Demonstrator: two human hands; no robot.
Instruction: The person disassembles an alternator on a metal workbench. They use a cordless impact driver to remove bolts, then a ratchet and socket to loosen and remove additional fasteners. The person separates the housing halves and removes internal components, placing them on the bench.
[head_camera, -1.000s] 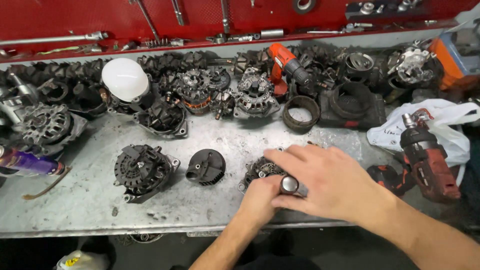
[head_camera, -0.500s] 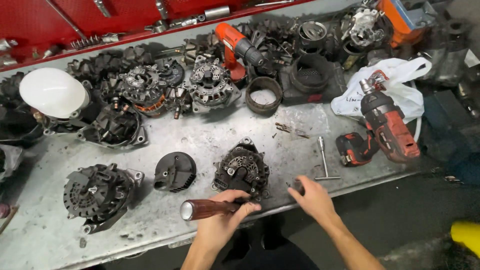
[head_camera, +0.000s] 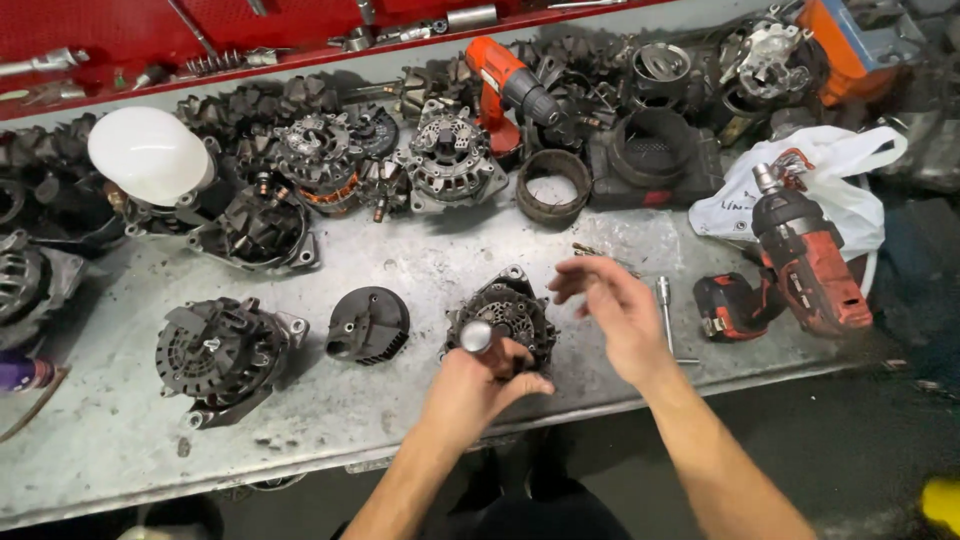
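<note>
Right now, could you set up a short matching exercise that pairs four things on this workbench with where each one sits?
Things:
1. white dome
2. red cordless driver
3. round black cover
4. left hand

Places:
A. on the right, beside the white plastic bag
B. gripping a tool over the alternator at the front edge
C. far left, at the back
D. between two alternators at the front

Pairs: 1-C, 2-A, 3-D, 4-B
</note>
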